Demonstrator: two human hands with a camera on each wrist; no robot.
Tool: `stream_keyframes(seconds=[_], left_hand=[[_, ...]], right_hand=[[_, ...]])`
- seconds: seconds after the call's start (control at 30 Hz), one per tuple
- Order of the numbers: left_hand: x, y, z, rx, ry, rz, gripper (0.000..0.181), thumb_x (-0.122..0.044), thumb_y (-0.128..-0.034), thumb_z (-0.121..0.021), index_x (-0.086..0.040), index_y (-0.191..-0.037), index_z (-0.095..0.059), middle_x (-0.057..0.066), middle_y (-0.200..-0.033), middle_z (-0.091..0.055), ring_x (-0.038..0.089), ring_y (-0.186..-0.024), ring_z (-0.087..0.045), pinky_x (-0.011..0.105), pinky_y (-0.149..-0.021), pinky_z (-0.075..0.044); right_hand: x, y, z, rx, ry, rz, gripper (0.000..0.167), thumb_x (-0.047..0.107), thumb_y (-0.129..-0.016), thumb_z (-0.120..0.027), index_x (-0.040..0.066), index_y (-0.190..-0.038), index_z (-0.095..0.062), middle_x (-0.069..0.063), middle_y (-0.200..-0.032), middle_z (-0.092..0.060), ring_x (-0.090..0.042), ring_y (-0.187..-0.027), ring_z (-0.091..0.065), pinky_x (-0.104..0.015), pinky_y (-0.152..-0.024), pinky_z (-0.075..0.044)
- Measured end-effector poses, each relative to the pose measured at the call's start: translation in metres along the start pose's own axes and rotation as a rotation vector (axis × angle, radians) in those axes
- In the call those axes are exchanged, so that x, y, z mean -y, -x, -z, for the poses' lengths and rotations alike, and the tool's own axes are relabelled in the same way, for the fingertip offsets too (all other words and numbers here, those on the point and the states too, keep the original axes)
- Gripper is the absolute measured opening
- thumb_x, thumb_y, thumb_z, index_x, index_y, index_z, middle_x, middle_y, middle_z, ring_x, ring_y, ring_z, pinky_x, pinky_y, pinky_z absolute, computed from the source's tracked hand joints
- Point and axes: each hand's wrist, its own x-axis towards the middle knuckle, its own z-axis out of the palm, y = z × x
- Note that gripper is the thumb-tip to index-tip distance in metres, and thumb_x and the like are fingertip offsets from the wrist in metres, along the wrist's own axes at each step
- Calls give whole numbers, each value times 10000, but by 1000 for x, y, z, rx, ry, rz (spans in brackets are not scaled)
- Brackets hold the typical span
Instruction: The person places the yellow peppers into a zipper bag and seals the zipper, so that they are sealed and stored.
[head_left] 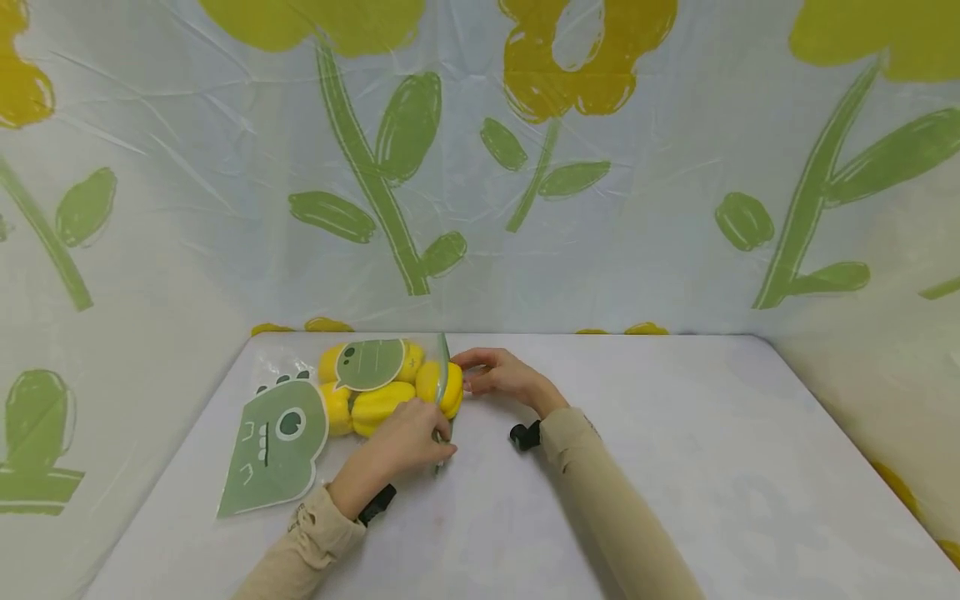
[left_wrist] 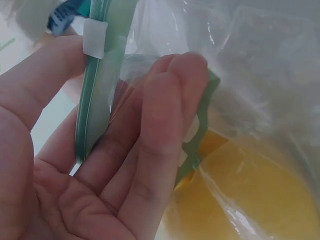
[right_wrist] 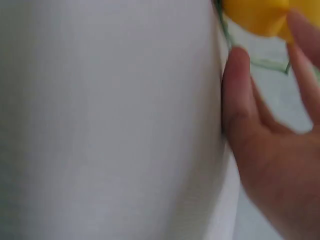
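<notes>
A clear zip bag printed with a green dinosaur [head_left: 277, 446] lies at the left of the table with several yellow bell peppers [head_left: 378, 407] in it. At its mouth sits one yellow bell pepper [head_left: 453, 392], partly behind the green zip edge [head_left: 442, 367]. My left hand [head_left: 411, 435] pinches the near end of that edge. In the left wrist view the thumb presses a white slider [left_wrist: 94, 39] on the green zip strip [left_wrist: 92, 107]. My right hand [head_left: 513, 379] is at the right side of the mouth pepper, thumb and fingers spread; its contact there is unclear.
The white table [head_left: 675, 467] extends to the right of both arms. A white sheet with flower prints [head_left: 480, 275] hangs behind the table and along its sides. A black wrist camera [head_left: 525, 435] is on the right wrist, another [head_left: 377, 504] on the left.
</notes>
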Motion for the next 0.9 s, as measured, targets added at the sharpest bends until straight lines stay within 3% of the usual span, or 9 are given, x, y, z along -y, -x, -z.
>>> stream_keyframes(seconds=[0.17, 0.4, 0.67, 0.9], left_hand=[[1, 0, 0, -1, -3, -13, 147, -177, -803, -804, -125, -681, -740, -107, -520, -436, 61, -498, -396, 226, -496, -362], [1, 0, 1, 2, 2, -7, 228, -151, -807, -796, -152, -612, -679, -118, -503, -358, 59, -497, -360, 215, -498, -326], [2, -1, 0, 5, -32, -14, 200, -152, -796, -792, -151, -622, -694, -111, -498, -415, 60, -493, -376, 212, -481, -327], [4, -1, -2, -11, -62, -17, 167, -153, -775, -789, -156, -629, -709, -116, -549, -521, 70, -538, -428, 223, -521, -376]], right_hand=[[-5, -17, 10, 163, -21, 12, 564, -92, -907, -598, 16, -1447, -473, -122, -1490, -458, -254, -1334, -457, -356, -1030, -439], [-9, -29, 11, 292, -15, 6, 640, -78, -908, -579, -13, -1506, -361, -159, -1534, -386, -239, -1304, -445, -341, -1057, -405], [-10, -27, 4, 257, -9, 12, 567, -58, -941, -570, -22, -1482, -403, -163, -1508, -429, -271, -1370, -419, -365, -1094, -367], [-10, -27, -7, 197, 34, 29, 477, -18, -961, -589, -10, -1428, -497, -136, -1434, -528, -237, -1322, -470, -361, -1104, -347]])
